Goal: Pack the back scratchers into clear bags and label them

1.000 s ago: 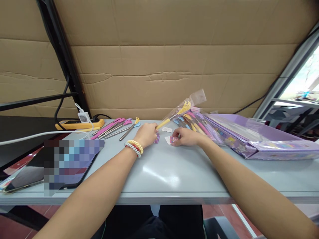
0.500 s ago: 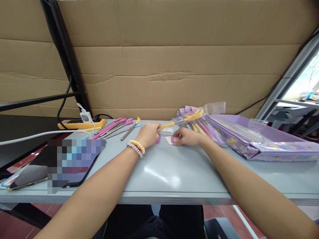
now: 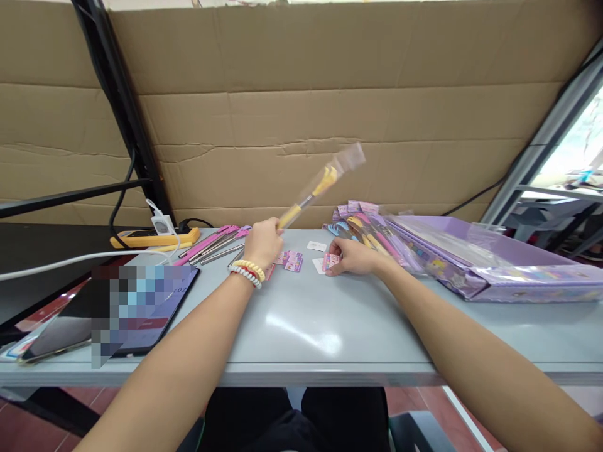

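Observation:
My left hand (image 3: pixel 264 243), with beaded bracelets at the wrist, is closed round the lower end of a yellow back scratcher (image 3: pixel 307 199). A clear plastic sleeve encloses the scratcher, which tilts up to the right above the table. Under and beside that hand lie small pink and purple printed cards (image 3: pixel 293 260). My right hand (image 3: pixel 353 256) rests on the table, its thumb and fingers pinching a small pink card (image 3: pixel 331 261). A white card (image 3: pixel 319 266) lies partly beneath the pink one, and another white card (image 3: pixel 316 245) lies just behind.
Several bagged back scratchers (image 3: pixel 377 235) lie at the right beside a purple box (image 3: pixel 513 285). Unbagged pink and metal ones (image 3: pixel 211 242) lie at the left. A yellow power strip (image 3: pixel 153 236), white cable and tablet (image 3: pixel 160 314) occupy the left side; cardboard (image 3: pixel 330 113) walls the back.
My left hand has moved left with the back scratcher, whose head has swung up and away from the bagged pile. More printed cards show now. My right hand has barely moved.

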